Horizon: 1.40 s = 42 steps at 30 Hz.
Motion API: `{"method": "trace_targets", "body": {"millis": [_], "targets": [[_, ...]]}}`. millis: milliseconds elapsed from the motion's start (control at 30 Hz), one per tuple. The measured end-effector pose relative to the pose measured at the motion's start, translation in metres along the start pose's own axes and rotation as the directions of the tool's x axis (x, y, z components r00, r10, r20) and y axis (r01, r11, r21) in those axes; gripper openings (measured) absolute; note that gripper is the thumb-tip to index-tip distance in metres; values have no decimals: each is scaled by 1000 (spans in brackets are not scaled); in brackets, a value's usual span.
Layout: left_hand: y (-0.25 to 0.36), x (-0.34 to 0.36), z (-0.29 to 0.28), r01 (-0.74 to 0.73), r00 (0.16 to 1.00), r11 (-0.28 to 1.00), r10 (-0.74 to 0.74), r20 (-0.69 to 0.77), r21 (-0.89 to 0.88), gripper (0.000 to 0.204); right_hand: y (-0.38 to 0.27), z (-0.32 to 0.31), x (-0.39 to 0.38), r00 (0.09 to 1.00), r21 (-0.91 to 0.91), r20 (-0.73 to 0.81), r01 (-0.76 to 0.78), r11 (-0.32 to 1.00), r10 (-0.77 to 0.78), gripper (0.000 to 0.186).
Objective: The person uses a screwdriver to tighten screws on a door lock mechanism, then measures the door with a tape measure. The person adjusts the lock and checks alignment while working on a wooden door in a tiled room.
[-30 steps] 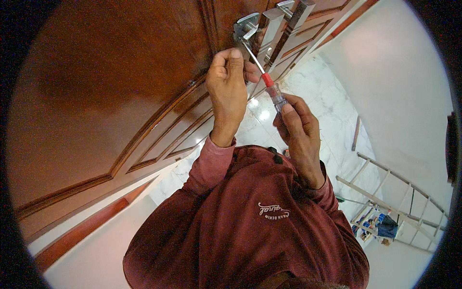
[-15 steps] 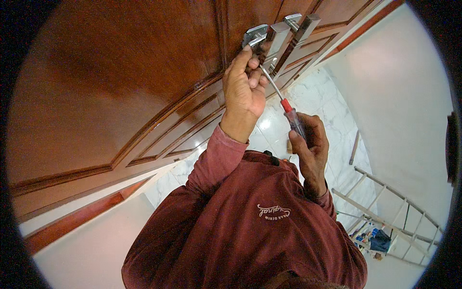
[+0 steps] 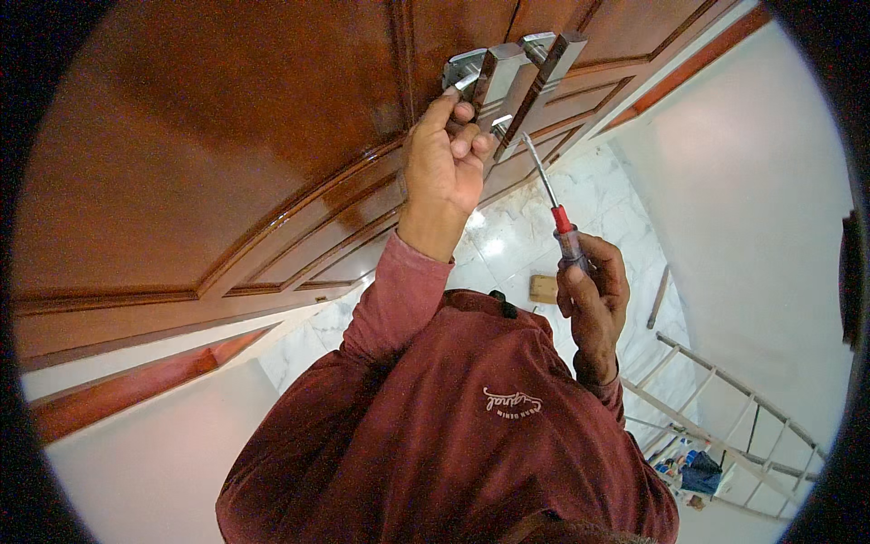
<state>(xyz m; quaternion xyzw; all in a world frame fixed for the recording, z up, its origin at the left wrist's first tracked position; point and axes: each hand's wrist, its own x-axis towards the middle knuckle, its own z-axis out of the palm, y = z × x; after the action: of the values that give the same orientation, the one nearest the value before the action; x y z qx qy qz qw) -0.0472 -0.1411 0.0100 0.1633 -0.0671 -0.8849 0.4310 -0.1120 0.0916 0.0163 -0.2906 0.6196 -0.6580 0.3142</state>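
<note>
Two long pull handles, a left door handle [image 3: 497, 77] and a right door handle [image 3: 546, 86], stand out side by side from a glossy brown wooden door [image 3: 227, 136]. Both have silver and dark sections and shiny metal mounts. My left hand [image 3: 446, 163] is closed at the left handle, its index finger touching the metal mount [image 3: 464, 69]. The thumb side is partly hidden. My right hand [image 3: 595, 299] grips a screwdriver [image 3: 566, 238] by its clear and red handle. The shaft points up toward the door handles, and its tip is apart from them.
A small wooden block [image 3: 544, 289] lies on the marble-look tiled floor [image 3: 584, 195]. To the lower right, a metal ladder [image 3: 761, 403] stands near the white wall, with a dark blue cloth [image 3: 701, 473] and assorted items beside it.
The screwdriver tip has come away from the left handle, as my right hand drew back down and slightly right. My left hand stays at the handle; the whole view has shifted a little.
</note>
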Motion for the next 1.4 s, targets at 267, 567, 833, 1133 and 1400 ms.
{"method": "trace_targets", "body": {"millis": [267, 567, 833, 1133, 1400], "targets": [[-3, 6, -5, -9, 1000, 1000, 9, 5, 22, 10, -53, 40, 30, 975, -430, -12, 196, 881, -223, 31], [1, -1, -10, 94, 994, 994, -97, 48, 55, 11, -70, 63, 42, 928, -657, 92, 329, 678, -362, 20], [-5, -35, -12, -116, 992, 951, 94, 90, 286, 19, -88, 75, 44, 947, -671, 74, 280, 686, -314, 17], [-3, -24, 5, -45, 932, 958, -62, 357, 285, 35, -74, 73, 49, 983, -387, 76, 185, 903, -169, 21], [-8, -16, 1, -35, 934, 965, -60, 353, 259, 31, -80, 66, 54, 986, -173, 40, -154, 973, 164, 23]]}}
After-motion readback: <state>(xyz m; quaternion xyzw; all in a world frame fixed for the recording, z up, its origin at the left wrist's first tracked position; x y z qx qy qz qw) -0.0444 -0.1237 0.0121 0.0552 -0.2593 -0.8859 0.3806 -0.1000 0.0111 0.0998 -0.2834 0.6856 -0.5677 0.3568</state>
